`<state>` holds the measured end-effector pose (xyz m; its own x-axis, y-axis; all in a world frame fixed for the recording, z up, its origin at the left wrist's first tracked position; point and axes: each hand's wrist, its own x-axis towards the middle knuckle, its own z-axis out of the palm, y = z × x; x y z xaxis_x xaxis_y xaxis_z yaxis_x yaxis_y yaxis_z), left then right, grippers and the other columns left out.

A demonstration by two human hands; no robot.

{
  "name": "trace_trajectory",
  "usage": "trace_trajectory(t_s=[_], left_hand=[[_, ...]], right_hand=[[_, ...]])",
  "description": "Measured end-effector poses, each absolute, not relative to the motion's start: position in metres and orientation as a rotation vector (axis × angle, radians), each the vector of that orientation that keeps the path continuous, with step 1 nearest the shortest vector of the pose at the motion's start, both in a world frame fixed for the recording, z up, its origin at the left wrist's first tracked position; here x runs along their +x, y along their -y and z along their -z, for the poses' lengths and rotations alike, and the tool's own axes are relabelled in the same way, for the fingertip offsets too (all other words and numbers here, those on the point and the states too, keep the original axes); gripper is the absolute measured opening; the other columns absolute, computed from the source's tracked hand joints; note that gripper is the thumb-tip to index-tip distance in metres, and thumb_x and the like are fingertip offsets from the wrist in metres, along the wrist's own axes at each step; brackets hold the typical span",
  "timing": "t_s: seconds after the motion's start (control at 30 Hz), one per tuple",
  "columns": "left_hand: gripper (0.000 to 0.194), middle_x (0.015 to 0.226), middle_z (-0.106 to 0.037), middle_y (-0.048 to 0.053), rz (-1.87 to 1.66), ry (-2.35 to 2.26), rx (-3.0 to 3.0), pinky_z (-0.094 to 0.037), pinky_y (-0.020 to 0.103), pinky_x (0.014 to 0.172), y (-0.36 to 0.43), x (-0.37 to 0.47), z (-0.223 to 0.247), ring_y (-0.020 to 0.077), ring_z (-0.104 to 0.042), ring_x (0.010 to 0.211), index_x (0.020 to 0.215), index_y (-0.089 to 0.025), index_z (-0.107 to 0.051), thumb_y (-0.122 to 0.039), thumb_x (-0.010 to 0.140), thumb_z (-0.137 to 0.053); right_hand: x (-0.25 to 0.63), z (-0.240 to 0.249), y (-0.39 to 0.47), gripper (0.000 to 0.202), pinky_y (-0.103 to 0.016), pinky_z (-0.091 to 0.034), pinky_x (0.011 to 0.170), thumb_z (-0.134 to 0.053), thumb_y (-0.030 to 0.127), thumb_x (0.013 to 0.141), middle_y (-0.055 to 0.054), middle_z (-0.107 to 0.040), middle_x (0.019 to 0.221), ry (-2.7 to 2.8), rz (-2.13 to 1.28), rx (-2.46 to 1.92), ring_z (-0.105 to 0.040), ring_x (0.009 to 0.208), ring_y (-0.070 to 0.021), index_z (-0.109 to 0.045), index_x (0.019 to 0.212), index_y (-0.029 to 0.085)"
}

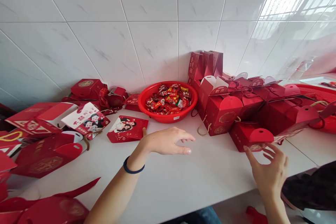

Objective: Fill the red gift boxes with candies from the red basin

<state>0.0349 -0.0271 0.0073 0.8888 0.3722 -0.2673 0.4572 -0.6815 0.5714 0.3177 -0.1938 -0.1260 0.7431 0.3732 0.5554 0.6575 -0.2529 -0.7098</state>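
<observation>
My left hand [169,141] hovers over the white table with its fingers loosely apart and nothing in them. Just beyond it stands a red plastic basin [168,118] filled with wrapped candies [170,100]. A flat red gift box [127,128] with a couple printed on it lies left of that hand. On the right, my right hand [271,173] is spread at the front of a small red gift box [245,131] with a rounded flap. Its thumb and fingertips are at the box's near side; whether they touch it I cannot tell.
Stacked red gift boxes [223,112] with rope handles crowd the right side. More boxes [47,154] lie jumbled at the left. A red perforated basket [315,92] is at the far right. White wall tiles [152,49] rise behind the table [189,178], whose front edge is near me.
</observation>
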Motion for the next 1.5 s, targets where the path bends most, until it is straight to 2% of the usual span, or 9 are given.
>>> trace_trajectory(t_s=[0.1, 0.3, 0.4, 0.53, 0.77, 0.97, 1.17, 1.33, 1.5], left_hand=[[0.049, 0.137, -0.066, 0.01, 0.198, -0.601, 2.382, -0.047, 0.032, 0.094, 0.027, 0.035, -0.008, 0.0257, -0.063, 0.122, 0.137, -0.022, -0.062, -0.042, 0.092, -0.063], [0.047, 0.133, -0.068, 0.01, 0.19, -0.605, 2.38, -0.047, 0.032, 0.093, 0.026, 0.034, -0.007, 0.0255, -0.064, 0.119, 0.135, -0.022, -0.063, -0.042, 0.092, -0.063], [0.048, 0.133, -0.068, 0.01, 0.197, -0.595, 2.371, -0.047, 0.032, 0.093, 0.025, 0.034, -0.004, 0.0253, -0.064, 0.118, 0.135, -0.023, -0.063, -0.043, 0.092, -0.063], [0.047, 0.132, -0.068, 0.01, 0.195, -0.59, 2.356, -0.047, 0.032, 0.092, 0.025, 0.035, -0.001, 0.0251, -0.064, 0.118, 0.135, -0.023, -0.063, -0.042, 0.091, -0.064], [0.047, 0.132, -0.068, 0.011, 0.196, -0.584, 2.368, -0.047, 0.032, 0.093, 0.026, 0.037, -0.001, 0.0248, -0.064, 0.118, 0.135, -0.02, -0.062, -0.04, 0.093, -0.064], [0.046, 0.135, -0.067, 0.01, 0.07, -0.65, 2.264, -0.05, 0.028, 0.092, 0.015, 0.025, -0.014, 0.021, -0.067, 0.117, 0.134, -0.02, -0.063, -0.038, 0.091, -0.066], [0.051, 0.13, -0.07, 0.009, -0.102, -0.928, 2.28, -0.05, 0.027, 0.093, -0.018, -0.009, -0.061, 0.0209, -0.067, 0.114, 0.134, -0.019, -0.063, -0.042, 0.089, -0.064], [0.056, 0.13, -0.071, 0.004, -0.18, -1.44, 2.291, -0.048, 0.03, 0.099, -0.063, -0.071, -0.116, 0.0236, -0.065, 0.116, 0.132, -0.025, -0.065, -0.053, 0.084, -0.063], [0.067, 0.122, -0.073, 0.01, -0.151, -2.209, 2.182, -0.052, 0.034, 0.091, -0.101, -0.164, -0.12, 0.0306, -0.067, 0.106, 0.121, -0.017, -0.069, -0.048, 0.063, -0.081]], right_hand=[[0.321, 0.126, 0.189, 0.066, -0.051, -0.052, 0.086, -0.07, 0.064, 0.073, -0.016, -0.061, 0.116, 0.766, 0.167, -1.829, -0.062, 0.094, -0.0296, -0.059, 0.117, 0.017], [0.324, 0.122, 0.187, 0.055, -0.047, -0.05, 0.08, -0.069, 0.068, 0.068, -0.013, -0.064, 0.105, 0.692, 0.118, -1.918, -0.063, 0.079, -0.0262, -0.062, 0.091, 0.019], [0.325, 0.121, 0.187, 0.052, -0.046, -0.046, 0.076, -0.06, 0.074, 0.07, -0.011, -0.066, 0.084, 0.756, 0.073, -2.029, -0.062, 0.073, -0.0281, -0.059, 0.069, 0.022], [0.326, 0.118, 0.181, 0.049, -0.043, -0.042, 0.069, -0.053, 0.073, 0.07, -0.01, -0.064, 0.068, 0.802, 0.011, -2.115, -0.059, 0.071, -0.0311, -0.054, 0.06, 0.025], [0.322, 0.11, 0.181, 0.048, -0.041, -0.04, 0.065, -0.055, 0.074, 0.065, -0.01, -0.064, 0.064, 0.777, -0.059, -2.155, -0.057, 0.067, -0.0311, -0.054, 0.055, 0.027], [0.306, 0.107, 0.193, 0.053, -0.041, -0.041, 0.066, -0.054, 0.076, 0.069, -0.009, -0.065, 0.058, 0.718, -0.008, -2.118, -0.058, 0.061, -0.0291, -0.055, 0.051, 0.026], [0.289, 0.113, 0.181, 0.055, -0.033, -0.046, 0.057, -0.056, 0.076, 0.074, -0.006, -0.071, 0.064, 0.997, -0.006, -1.9, -0.056, 0.046, -0.0186, -0.067, 0.069, 0.022], [0.276, 0.111, 0.161, 0.043, -0.024, -0.042, 0.044, -0.059, 0.062, 0.086, -0.003, -0.069, 0.063, 1.314, -0.033, -1.629, -0.061, 0.051, -0.0159, -0.07, 0.074, 0.022], [0.265, 0.107, 0.146, 0.03, -0.023, -0.051, 0.055, -0.061, 0.045, 0.092, -0.002, -0.07, 0.066, 1.539, -0.04, -1.436, -0.065, 0.059, -0.0162, -0.071, 0.075, 0.023]])
